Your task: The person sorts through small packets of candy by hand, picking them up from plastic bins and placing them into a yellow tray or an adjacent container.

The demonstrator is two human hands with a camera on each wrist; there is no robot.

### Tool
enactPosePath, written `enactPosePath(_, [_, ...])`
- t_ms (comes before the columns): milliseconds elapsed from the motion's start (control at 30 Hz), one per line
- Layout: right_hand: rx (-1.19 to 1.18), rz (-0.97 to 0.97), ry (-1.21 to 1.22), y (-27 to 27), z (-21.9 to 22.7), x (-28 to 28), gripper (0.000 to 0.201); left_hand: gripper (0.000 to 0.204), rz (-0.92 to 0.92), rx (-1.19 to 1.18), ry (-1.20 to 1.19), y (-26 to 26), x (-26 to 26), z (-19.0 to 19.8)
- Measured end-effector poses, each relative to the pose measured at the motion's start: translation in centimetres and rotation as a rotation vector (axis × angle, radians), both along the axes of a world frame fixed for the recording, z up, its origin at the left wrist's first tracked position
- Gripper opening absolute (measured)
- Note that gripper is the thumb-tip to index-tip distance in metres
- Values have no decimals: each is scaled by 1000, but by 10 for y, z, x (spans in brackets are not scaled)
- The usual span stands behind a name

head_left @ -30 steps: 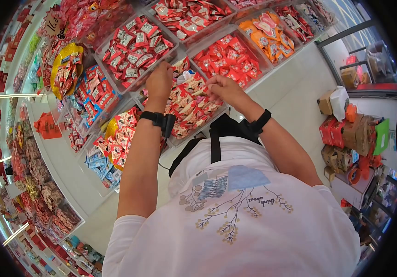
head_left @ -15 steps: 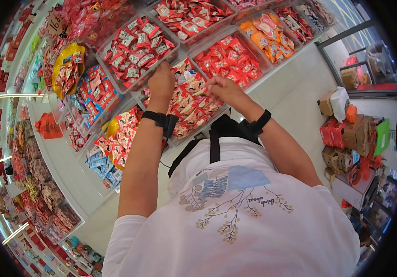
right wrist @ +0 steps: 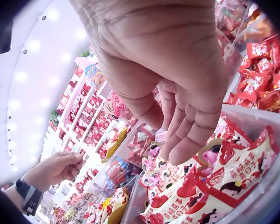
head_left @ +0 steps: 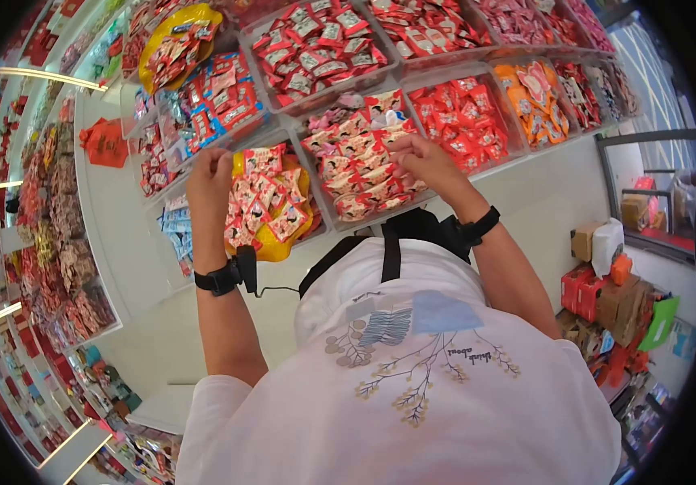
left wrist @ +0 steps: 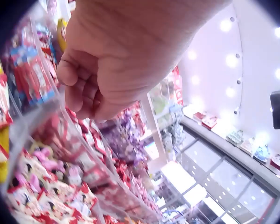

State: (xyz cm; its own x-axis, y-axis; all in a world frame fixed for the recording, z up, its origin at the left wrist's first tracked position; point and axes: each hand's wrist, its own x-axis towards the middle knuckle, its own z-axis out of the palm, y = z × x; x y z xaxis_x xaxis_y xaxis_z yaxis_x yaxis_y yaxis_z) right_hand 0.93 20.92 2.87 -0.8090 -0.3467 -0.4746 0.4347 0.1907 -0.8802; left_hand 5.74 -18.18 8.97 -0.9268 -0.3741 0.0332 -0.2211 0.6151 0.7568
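- Left hand (head_left: 209, 190) is curled nearly closed, nothing seen inside; beside it, yellow dish (head_left: 273, 250).
- Right hand (head_left: 435, 166) is loosely open, seemingly empty, above cream packets (head_left: 352, 171).
- Pressing down carelessly, its fingers could slide these loose packets.

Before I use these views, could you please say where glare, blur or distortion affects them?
Head view: fisheye distortion bends the light strips at left, with black corners. Left wrist view: ceiling lights blow out, and the cream packets look soft. Right wrist view: the ceiling is washed out, but the cream packets look crisper than the far shelves.
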Motion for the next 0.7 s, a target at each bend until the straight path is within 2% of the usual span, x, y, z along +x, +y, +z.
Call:
enactPosePath(100, [53,52,-37,-17,21,0,26,23,79,-82,-47,-46,33,-15])
enactPosePath(167, [85,82,-42,-27,27,0,26,23,59,-204,-100,-60,56,-29])
enactPosePath(233, [36,91,-38,-33,10,-2,26,27,73,-297,-217,-64,75,-34])
enactPosePath(333, [24,122,-34,-39,3,-5,27,30,133,-486,-235,-69,100,-54])
enactPosePath(467, [21,135,-45,-44,-2,-5,26,32,143,-369,-201,-81,119,-78])
enactPosePath(700, [12,136,-46,-42,0,-2,23,36,136,-316,-215,-60,101,-68])
